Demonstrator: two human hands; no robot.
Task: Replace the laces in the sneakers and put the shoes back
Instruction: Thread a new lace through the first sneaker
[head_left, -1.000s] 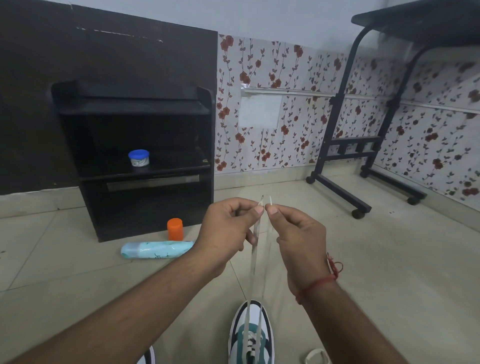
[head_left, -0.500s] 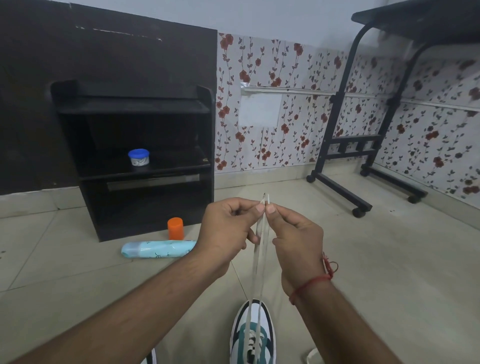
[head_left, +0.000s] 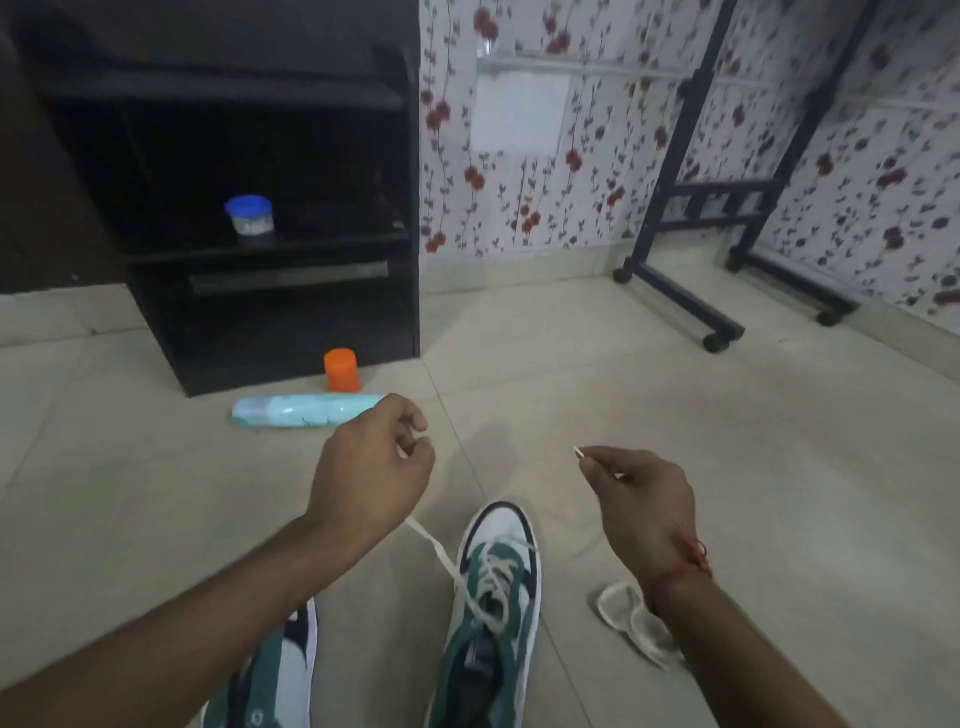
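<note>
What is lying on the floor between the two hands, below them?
In the head view, the green-and-white sneaker lies between the left hand and the right hand, toe forward, its white lace running up to the left hand.

The two hands are now apart; before, they were close together with the lace tips side by side. The left hand (head_left: 371, 462) pulls its end of the white lace (head_left: 441, 558) out to the left, and the right hand (head_left: 641, 499) holds its tip off to the right. Both hands are lower, nearer the sneaker (head_left: 496, 613).
</note>
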